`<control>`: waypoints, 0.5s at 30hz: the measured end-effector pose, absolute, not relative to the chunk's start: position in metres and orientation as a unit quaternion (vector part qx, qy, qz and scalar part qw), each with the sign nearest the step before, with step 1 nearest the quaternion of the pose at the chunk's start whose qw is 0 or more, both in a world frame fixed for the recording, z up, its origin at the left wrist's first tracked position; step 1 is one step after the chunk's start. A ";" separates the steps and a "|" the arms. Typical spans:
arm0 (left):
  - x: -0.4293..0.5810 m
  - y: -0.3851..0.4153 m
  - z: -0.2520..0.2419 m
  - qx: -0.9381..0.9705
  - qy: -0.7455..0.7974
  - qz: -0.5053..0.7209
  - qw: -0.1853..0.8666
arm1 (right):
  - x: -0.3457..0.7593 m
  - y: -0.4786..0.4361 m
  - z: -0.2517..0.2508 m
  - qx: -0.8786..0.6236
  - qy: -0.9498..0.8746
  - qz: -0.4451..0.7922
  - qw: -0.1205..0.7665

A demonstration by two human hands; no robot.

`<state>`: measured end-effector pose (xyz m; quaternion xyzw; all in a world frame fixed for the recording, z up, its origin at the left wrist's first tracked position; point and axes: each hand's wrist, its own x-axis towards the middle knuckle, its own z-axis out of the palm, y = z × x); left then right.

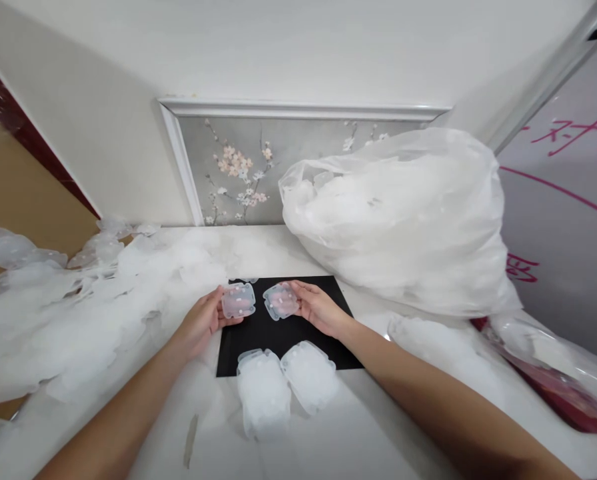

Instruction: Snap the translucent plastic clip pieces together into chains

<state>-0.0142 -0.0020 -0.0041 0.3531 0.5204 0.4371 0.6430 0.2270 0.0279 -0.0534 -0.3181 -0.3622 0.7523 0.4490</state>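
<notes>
My left hand grips a translucent plastic piece by its left side, fingers behind it and showing through. In my right hand is a second translucent plastic piece of similar rounded, notched outline, held at its right edge. The two pieces face each other with a small gap between them, above a black mat. Closer to me, two stacks of the same pieces, a left stack and a right stack, lean together over the mat's front edge.
A wide heap of loose translucent pieces spreads over the left of the white table. A big clear bag full of white pieces stands back right. More pieces lie beyond my right forearm, near a clear-wrapped red item.
</notes>
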 end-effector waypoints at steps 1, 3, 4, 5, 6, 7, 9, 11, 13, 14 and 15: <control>-0.015 -0.002 -0.005 0.352 0.516 0.438 0.647 | 0.227 0.028 -0.054 -0.316 -0.361 0.754 0.448; -0.016 -0.001 -0.007 0.353 0.511 0.436 0.651 | 0.228 0.028 -0.054 -0.312 -0.360 0.757 0.447; -0.016 -0.001 -0.008 0.355 0.511 0.435 0.652 | 0.227 0.028 -0.054 -0.313 -0.359 0.757 0.447; -0.017 -0.001 -0.009 0.358 0.510 0.433 0.652 | 0.227 0.028 -0.054 -0.314 -0.358 0.756 0.448; -0.017 -0.001 -0.010 0.361 0.509 0.431 0.652 | 0.227 0.028 -0.053 -0.315 -0.358 0.756 0.449; -0.017 -0.001 -0.010 0.365 0.507 0.429 0.652 | 0.226 0.027 -0.053 -0.316 -0.357 0.756 0.449; -0.017 -0.001 -0.009 0.374 0.504 0.427 0.651 | 0.226 0.027 -0.052 -0.317 -0.356 0.758 0.446; -0.016 -0.004 -0.005 0.398 0.499 0.420 0.644 | 0.227 0.027 -0.049 -0.321 -0.351 0.760 0.443; -0.014 -0.009 0.000 0.447 0.488 0.387 0.642 | 0.230 0.027 -0.044 -0.323 -0.352 0.766 0.430; -0.013 -0.013 0.003 0.477 0.478 0.352 0.648 | 0.233 0.026 -0.040 -0.318 -0.367 0.773 0.408; -0.010 -0.018 0.006 0.509 0.466 0.307 0.655 | 0.236 0.025 -0.036 -0.307 -0.398 0.782 0.369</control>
